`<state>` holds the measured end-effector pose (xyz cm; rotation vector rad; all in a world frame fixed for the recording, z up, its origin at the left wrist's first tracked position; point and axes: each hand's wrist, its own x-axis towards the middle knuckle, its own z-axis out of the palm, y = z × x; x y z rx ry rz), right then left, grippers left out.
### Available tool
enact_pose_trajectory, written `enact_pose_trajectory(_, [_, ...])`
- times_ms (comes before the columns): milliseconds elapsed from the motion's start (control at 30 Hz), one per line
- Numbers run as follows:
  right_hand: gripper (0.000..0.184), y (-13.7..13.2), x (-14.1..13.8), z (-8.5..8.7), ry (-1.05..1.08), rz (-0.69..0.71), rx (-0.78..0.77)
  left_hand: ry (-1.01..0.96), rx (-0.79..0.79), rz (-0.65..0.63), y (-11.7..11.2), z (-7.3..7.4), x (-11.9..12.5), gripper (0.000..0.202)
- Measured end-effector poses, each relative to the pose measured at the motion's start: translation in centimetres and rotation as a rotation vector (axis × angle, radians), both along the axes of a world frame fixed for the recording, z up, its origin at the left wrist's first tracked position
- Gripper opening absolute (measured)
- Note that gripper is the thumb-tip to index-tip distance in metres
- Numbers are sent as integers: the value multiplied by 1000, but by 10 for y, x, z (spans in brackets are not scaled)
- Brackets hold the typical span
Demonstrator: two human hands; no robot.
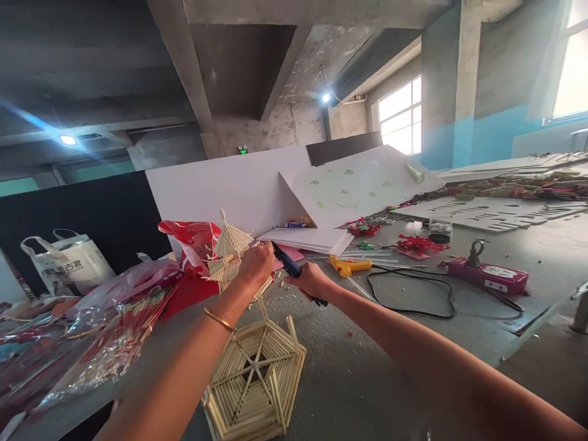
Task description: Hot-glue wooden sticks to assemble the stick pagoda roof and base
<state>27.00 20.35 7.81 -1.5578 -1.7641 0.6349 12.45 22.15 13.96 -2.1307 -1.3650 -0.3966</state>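
Note:
My right hand (312, 282) is wrapped around a dark blue hand tool (288, 262) with a black lower handle; its exact kind is unclear. The tool's far end reaches to the fingers of my left hand (257, 263). Those fingers are closed, and whatever they hold is hidden. Just left of that hand stands a tiered tower of pale sticks (227, 242) with a pointed roof, partly covered by the hand. Nearer to me lies an octagonal stick frame (255, 373) with spokes around a central hole and short upright sticks.
A yellow glue gun (351, 266) lies to the right, its black cord (413, 313) looping near a magenta power strip (489, 278). Bagged sticks (110, 337) and a red plastic bag (190, 242) are at left. White boards (305, 239) lie behind, near red decorations (420, 244).

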Motion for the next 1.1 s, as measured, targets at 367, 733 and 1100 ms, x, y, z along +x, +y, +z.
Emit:
enact_pose_trajectory(367, [50, 18, 14, -14, 175, 131, -81, 36, -39, 6, 9, -2, 4, 24])
enact_pose_trajectory(733, [47, 31, 3, -30, 186, -58, -84, -71, -164, 19, 10, 3, 8, 27])
enact_pose_trajectory(1100, [38, 36, 39, -17, 245, -229, -244, -350, -695, 303, -54, 2, -147, 24])
